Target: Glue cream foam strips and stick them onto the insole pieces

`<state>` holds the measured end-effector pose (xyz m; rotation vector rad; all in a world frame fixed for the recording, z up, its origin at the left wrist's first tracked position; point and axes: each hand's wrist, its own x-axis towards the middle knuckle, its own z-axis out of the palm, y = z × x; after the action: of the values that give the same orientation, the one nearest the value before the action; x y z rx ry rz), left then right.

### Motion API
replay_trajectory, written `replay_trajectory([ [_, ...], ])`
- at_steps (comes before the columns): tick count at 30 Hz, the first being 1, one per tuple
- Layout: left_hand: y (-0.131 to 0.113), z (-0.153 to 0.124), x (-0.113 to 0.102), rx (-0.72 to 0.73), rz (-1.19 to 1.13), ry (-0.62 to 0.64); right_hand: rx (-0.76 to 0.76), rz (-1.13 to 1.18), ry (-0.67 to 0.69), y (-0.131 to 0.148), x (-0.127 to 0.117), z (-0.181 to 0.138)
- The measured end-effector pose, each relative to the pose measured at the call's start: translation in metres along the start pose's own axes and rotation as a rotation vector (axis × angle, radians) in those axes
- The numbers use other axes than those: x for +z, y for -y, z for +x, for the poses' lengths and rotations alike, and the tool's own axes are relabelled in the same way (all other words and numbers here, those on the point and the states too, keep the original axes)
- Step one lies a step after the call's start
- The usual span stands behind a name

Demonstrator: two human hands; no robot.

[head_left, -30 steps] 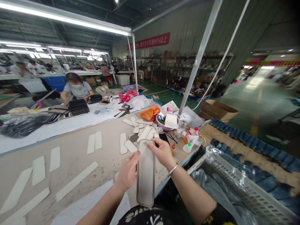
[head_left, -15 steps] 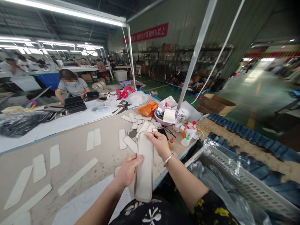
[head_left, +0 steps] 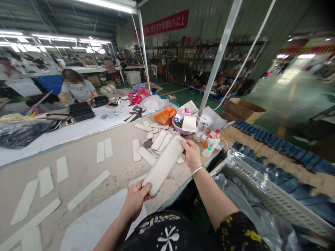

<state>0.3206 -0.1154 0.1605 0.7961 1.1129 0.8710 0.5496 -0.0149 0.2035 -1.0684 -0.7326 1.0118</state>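
A long white panel (head_left: pixel 164 164) with rounded ends and a grey-brown edge slants across the space before my body, held up above the worktable. My left hand (head_left: pixel 137 197) grips its lower left end, thumb on the upper face. At its far right end, my right hand (head_left: pixel 192 153) pinches the corner, with the thumb on top and the fingers hidden below. Behind the panel lies a heap of similar white pieces (head_left: pixel 157 140), partly covered by it. More white strips (head_left: pixel 89 190) lie spread over the table's left side.
Beyond the heap stand an orange bag (head_left: pixel 165 115), a purple basin (head_left: pixel 180 130) and bottles. A white crate (head_left: pixel 264 195) with plastic film is at my right, beside rows of blue pieces (head_left: pixel 285 150). Across the table a co-worker (head_left: pixel 78 89) sits by stacked black pieces (head_left: pixel 81 111). A metal post (head_left: pixel 220 55) rises nearby.
The panel has turned from nearly upright to a slant. My left hand has moved from its middle edge to the lower end, and my right hand has shifted right.
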Motion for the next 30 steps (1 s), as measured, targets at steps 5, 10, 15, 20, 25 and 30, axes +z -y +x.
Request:
replay_trajectory([
  [5, -0.006, -0.008, -0.015, -0.027, -0.028, 0.000, 0.116, -0.048, 0.064, -0.008, -0.015, -0.009],
  [10, 0.004, -0.006, -0.083, 0.004, -0.164, -0.199, 0.380, -0.205, 0.318, -0.052, -0.028, -0.043],
  [15, 0.016, -0.003, -0.122, 0.216, -0.703, -0.532, 0.759, -0.249, 0.549, -0.116, -0.009, -0.095],
  [20, 0.034, 0.007, -0.089, 0.345, -0.840, -0.458, 0.804, -0.190, 0.519, -0.144, 0.037, -0.127],
  [25, 0.036, 0.008, -0.092, 0.199, -0.701, -0.433, 0.935, -0.394, 1.017, -0.149, 0.056, -0.138],
  [30, 0.012, -0.012, -0.124, 0.093, -0.551, -0.248, 0.430, -0.487, 1.081, -0.128, 0.084, -0.102],
])
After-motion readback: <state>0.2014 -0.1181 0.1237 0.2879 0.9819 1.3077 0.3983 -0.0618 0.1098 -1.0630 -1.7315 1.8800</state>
